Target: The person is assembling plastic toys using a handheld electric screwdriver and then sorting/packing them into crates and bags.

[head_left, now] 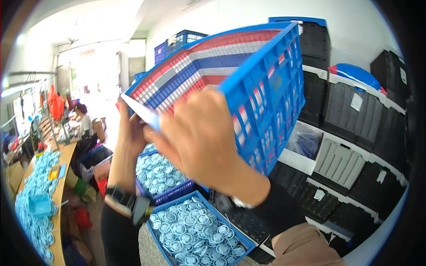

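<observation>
I hold a blue slatted plastic crate (266,93) up in front of me, tilted so its open side faces left; a red, white and blue striped liner shows inside it. My right hand (199,137) grips its near rim from in front. My left hand (131,128), with a dark watch on the wrist, grips the crate's lower left corner. Below my arms stand two blue crates (242,241) (175,193) filled with several pale blue round parts.
Stacked black and grey lidded bins (350,119) line the right wall. More blue crates (177,42) stand at the back. A long bench (66,155) on the left carries heaps of pale blue parts; a person (83,122) sits at its far end.
</observation>
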Action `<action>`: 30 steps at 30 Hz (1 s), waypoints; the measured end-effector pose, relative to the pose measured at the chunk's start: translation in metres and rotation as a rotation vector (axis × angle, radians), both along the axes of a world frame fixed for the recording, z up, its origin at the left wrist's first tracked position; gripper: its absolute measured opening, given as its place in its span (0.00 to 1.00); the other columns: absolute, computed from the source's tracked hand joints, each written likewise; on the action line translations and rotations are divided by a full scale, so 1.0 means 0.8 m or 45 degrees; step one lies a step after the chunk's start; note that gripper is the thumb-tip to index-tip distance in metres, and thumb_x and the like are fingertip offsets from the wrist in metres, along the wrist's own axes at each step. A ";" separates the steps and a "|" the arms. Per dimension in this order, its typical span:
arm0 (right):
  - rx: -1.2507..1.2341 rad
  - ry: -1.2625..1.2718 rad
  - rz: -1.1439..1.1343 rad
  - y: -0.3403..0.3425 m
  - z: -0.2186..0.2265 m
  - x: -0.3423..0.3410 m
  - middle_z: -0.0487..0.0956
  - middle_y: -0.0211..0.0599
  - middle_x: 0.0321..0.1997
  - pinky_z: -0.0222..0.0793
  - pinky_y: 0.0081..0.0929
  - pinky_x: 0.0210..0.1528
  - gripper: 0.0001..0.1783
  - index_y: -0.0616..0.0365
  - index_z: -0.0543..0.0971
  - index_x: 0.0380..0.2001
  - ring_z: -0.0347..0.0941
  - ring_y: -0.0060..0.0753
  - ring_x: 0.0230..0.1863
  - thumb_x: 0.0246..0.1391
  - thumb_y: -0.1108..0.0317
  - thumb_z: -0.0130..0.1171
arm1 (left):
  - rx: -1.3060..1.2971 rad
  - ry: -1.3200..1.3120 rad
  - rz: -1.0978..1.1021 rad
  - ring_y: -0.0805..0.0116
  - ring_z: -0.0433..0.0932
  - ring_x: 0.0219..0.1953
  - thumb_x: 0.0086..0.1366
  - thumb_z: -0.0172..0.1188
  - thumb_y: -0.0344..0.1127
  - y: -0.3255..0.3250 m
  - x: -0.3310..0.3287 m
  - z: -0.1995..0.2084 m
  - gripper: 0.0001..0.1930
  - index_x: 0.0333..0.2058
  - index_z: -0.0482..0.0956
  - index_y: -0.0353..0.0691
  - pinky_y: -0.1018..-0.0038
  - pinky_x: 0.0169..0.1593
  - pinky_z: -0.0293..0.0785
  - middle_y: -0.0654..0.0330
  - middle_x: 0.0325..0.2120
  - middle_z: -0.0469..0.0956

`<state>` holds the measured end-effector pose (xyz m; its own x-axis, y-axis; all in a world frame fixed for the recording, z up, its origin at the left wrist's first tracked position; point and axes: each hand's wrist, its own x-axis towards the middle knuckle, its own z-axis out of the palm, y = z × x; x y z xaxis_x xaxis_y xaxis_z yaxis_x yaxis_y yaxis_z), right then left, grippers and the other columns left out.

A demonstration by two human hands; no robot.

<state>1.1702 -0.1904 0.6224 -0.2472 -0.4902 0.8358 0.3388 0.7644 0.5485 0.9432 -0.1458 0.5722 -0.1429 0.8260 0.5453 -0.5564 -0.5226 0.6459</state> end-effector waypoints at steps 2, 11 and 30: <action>-0.054 -0.234 0.089 -0.016 -0.028 0.022 0.67 0.32 0.23 0.60 0.39 0.39 0.20 0.55 0.74 0.23 0.66 0.37 0.29 0.38 0.50 0.65 | -0.063 -0.119 0.217 0.52 0.72 0.50 0.58 0.54 0.60 -0.037 0.049 0.003 0.36 0.55 0.64 0.37 0.54 0.53 0.68 0.50 0.50 0.71; -0.209 -1.102 0.305 0.070 -0.008 0.022 0.62 0.34 0.17 0.53 0.30 0.27 0.31 0.59 0.67 0.15 0.60 0.37 0.22 0.56 0.41 0.45 | -0.436 -0.827 0.626 0.62 0.70 0.23 0.50 0.57 0.31 -0.034 0.037 -0.209 0.06 0.28 0.70 0.42 0.64 0.30 0.72 0.60 0.20 0.68; -0.678 -1.083 1.531 -0.044 -0.267 -0.207 0.67 0.41 0.11 0.60 0.35 0.21 0.22 0.61 0.71 0.13 0.65 0.42 0.14 0.57 0.60 0.51 | -1.062 -0.808 1.382 0.63 0.76 0.25 0.47 0.56 0.35 -0.399 -0.053 -0.383 0.05 0.24 0.72 0.45 0.58 0.34 0.76 0.61 0.22 0.75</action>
<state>1.0042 -0.2259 0.4088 -0.4141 -0.4440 0.7946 -0.8464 0.5090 -0.1567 0.9006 -0.4646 0.2659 -0.8951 0.2003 -0.3982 -0.4446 -0.4669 0.7644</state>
